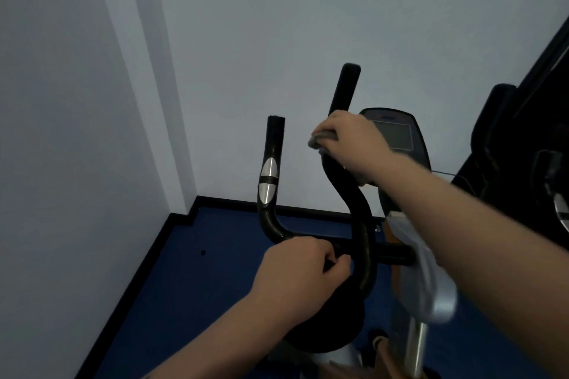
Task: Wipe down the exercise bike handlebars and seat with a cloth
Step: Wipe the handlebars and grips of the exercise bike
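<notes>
Head view: right hand (354, 144) clasps cloth (321, 140) around the handlebars (358, 215), left hand (303, 271) gripping the crossbar (seat apparently still unwiped).

The right hand (351, 144) grips a grey cloth (321, 140) around the handlebar (358, 218); the left hand (303, 274) holds the crossbar below it.

You have one view only, worn on your head: it looks forward and steeply down, from close above the black curved tubular handlebars (360, 218). Beyond them rises a pale wall corner (172, 132); below them lies dark blue floor (191, 286).
</notes>
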Demonstrator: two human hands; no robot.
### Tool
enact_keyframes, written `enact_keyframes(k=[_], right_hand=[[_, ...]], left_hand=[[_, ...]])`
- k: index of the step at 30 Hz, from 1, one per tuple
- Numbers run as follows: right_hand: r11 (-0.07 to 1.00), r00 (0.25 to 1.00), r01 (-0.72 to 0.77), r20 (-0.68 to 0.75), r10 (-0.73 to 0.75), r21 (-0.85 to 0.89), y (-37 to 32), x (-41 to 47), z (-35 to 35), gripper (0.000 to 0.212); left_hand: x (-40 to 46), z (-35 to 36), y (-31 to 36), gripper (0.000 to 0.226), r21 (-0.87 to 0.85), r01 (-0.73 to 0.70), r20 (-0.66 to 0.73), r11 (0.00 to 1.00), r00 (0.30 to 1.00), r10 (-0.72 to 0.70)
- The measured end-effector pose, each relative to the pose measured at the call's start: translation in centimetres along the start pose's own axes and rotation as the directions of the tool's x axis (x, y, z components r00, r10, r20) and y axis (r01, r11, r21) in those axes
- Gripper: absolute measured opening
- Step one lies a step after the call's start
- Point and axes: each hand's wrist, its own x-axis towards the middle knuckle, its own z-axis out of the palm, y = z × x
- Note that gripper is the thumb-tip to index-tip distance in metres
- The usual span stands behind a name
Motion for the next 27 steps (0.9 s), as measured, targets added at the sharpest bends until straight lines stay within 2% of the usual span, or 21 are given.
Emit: enact_keyframes(k=[2,5,8,10,13,14,17,18,21,22,25,26,27], right_hand=[[1.000,0.995,0.014,0.101,-0.012,-0.023,0.5,2.1,-2.0,0.021],[1.000,0.998,-0.023,-0.050,0.024,0.020,0.5,3.3,-2.7,0.020],[1.000,0.999,0.004,-0.044,-0.003,0.025,-0.3,0.6,0.0,0.020],[0.997,1.000,0.004,0.009,-0.005,0.071,-0.3,-0.8,0.6,0.019],[0.994,0.985,0.023,0.165,-0.041,0.108,0.0,0.9,-1.7,0.016],[0.993,0.991,0.037,0.125,-0.050,0.108,0.0,1.6,-2.4,0.017],[0.994,0.991,0.011,-0.132,0.003,0.107,-0.1,2.0,-2.3,0.019],[0.995,0.990,-0.001,-0.140,0.016,0.104,-0.1,1.4,-1.5,0.020],[0.993,0.997,-0.001,-0.076,0.010,0.120,-0.2,-1.3,0.7,0.019],[0.992,1.000,0.005,-0.014,-0.003,0.125,-0.2,-1.5,0.4,0.017],[0.992,0.945,0.116,0.302,-0.123,0.042,-0.7,0.3,-2.0,0.015],[0.989,0.943,0.144,0.299,-0.144,0.022,-0.8,1.3,-2.6,0.016],[0.990,0.966,0.139,0.216,-0.139,0.019,-0.6,2.2,-3.0,0.018]], left_hand=[[0.0,0.1,0.0,0.044,-0.014,0.004,0.003,1.000,1.000,-0.004],[0.0,0.0,0.0,0.045,-0.026,0.018,0.000,0.999,1.000,-0.018],[-0.1,0.0,0.0,0.045,-0.018,0.019,-0.008,1.000,1.000,-0.019],[-0.1,0.1,0.0,0.045,-0.017,0.011,-0.016,1.000,1.000,-0.011],[0.0,0.2,-0.1,0.045,-0.036,0.003,-0.017,0.999,1.000,-0.004],[0.0,0.1,-0.1,0.045,-0.039,0.005,-0.010,0.999,1.000,-0.005],[-0.1,0.0,0.0,0.045,-0.034,0.010,-0.008,0.999,1.000,-0.010],[-0.1,0.0,0.1,0.045,-0.029,0.007,-0.012,1.000,1.000,-0.007],[-0.1,-0.1,0.1,0.045,-0.013,0.008,-0.008,1.000,1.000,-0.008],[-0.1,0.0,0.1,0.045,-0.013,0.008,-0.009,1.000,1.000,-0.008],[-0.1,0.0,0.1,0.044,-0.021,0.008,-0.009,1.000,1.000,-0.008],[-0.1,-0.1,0.1,0.044,-0.025,0.010,-0.003,1.000,1.000,-0.010],[-0.1,-0.1,0.1,0.044,-0.027,0.012,0.002,1.000,1.000,-0.012]])
